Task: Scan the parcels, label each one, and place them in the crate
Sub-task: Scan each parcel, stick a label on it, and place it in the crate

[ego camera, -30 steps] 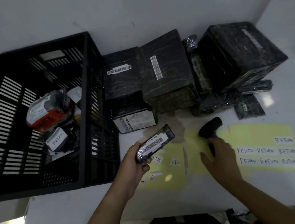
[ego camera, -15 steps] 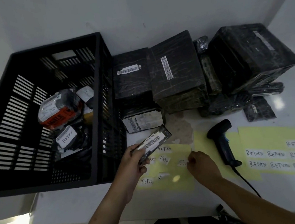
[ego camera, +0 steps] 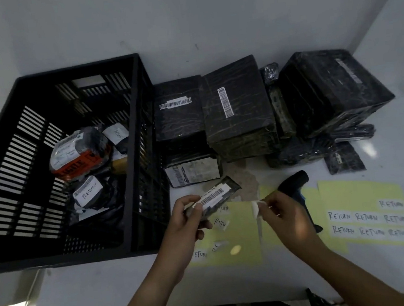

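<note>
left hand grips slim parcel just right of crate; right hand pinches loose label further right. Risk: limp label folds onto itself or lands over parcel's barcode.

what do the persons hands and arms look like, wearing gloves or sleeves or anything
Both are bare: the left hand and right hand have no gloves, and no ring, watch or wristband shows. The left forearm and right forearm are uncovered up to the frame edge, no sleeve in view. Dim light hides any small marks.
</note>
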A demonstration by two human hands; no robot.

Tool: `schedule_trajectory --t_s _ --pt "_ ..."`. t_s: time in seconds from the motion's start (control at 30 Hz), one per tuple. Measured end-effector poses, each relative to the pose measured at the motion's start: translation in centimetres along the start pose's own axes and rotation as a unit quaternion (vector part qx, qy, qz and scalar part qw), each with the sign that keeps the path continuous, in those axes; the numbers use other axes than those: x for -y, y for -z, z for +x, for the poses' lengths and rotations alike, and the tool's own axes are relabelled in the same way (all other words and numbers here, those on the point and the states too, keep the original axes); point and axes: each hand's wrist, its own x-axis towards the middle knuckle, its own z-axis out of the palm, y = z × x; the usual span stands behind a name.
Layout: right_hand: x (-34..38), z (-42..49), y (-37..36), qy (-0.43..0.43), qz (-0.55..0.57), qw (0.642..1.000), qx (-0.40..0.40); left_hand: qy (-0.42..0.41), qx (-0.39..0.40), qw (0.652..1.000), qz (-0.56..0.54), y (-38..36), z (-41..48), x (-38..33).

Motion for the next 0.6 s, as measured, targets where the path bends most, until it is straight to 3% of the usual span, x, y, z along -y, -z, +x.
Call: schedule_trajectory --t_s 0.3,0.47,0.6 --pt "8.1 -3.3 3.2 0.084 0.034 0.996 -0.01 0.04 0.093 0.987 -0.127 -1.7 -1.1 -2.2" --pt "9.9 -3.7 3.1 0.113 0.006 0.994 -0.006 -0.03 0.043 0.995 0.086 -2.5 -2.0 -3.5" --pt "11.0 -3.5 3.1 0.125 -0.023 0.992 -0.004 -0.136 -0.016 0.989 0.049 -3.4 -2.4 -4.0"
